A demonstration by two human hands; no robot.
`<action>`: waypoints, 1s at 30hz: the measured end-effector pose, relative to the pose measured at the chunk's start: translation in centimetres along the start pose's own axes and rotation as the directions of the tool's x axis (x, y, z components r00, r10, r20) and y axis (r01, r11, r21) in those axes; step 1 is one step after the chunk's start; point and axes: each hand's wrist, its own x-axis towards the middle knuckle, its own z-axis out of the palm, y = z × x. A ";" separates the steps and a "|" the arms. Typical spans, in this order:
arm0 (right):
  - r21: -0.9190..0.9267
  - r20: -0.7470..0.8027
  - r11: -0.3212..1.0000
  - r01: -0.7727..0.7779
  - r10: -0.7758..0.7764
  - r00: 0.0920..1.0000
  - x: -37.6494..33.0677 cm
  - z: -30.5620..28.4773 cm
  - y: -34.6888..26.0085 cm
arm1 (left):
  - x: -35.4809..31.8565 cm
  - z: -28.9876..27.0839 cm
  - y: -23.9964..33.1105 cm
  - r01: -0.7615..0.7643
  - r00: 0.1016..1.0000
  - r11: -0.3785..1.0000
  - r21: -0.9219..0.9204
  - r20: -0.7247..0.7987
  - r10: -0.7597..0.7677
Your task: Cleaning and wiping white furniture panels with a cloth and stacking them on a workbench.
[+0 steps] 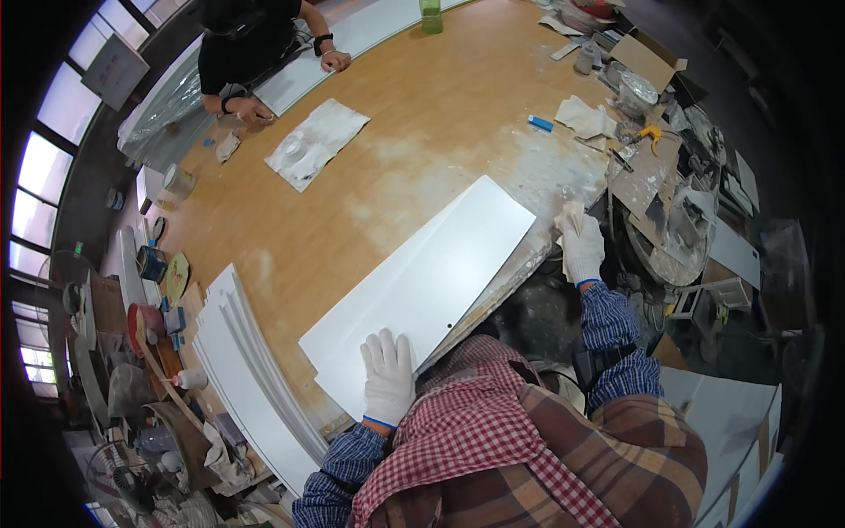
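A long white board (422, 286) lies slantwise on the wooden table (414, 132), its near edge over the table's rim. My left hand (387, 374), in a white glove, rests flat on the board's near end with fingers spread. My right hand (581, 246), also gloved, is closed around a crumpled pale cloth (570, 216) at the board's right edge, near its far corner.
A stack of white moulded strips (251, 370) lies left of the board. Another person's hands (290, 84) work on a white panel at the far side. A pale cloth (317, 141), a green cup (430, 16), tools and cardboard clutter the right side.
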 end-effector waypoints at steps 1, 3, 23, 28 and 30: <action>0.035 -0.007 0.999 0.000 0.000 1.000 -0.5 -0.3 0.1 | -0.2 0.1 -0.3 -0.031 0.997 0.999 0.019 -0.064 0.032; 0.028 -0.040 0.999 0.015 -0.014 0.999 -0.9 -0.8 1.1 | -0.2 -1.0 -0.9 -0.065 0.984 0.998 -0.013 -0.168 0.062; 0.463 0.381 0.459 0.759 -0.876 0.297 -15.4 7.5 -17.9 | 8.7 -3.9 -11.1 0.171 0.975 0.921 -0.351 -0.071 -0.208; 0.421 0.386 0.418 0.805 -0.886 0.257 -14.4 12.0 -15.7 | 5.9 -0.2 -7.3 0.033 0.883 0.999 -0.036 -0.467 -0.046; 0.310 0.359 0.352 0.883 -0.904 0.234 -9.5 11.5 -14.3 | 5.6 -0.3 -7.2 0.044 0.893 0.995 -0.090 -0.442 -0.080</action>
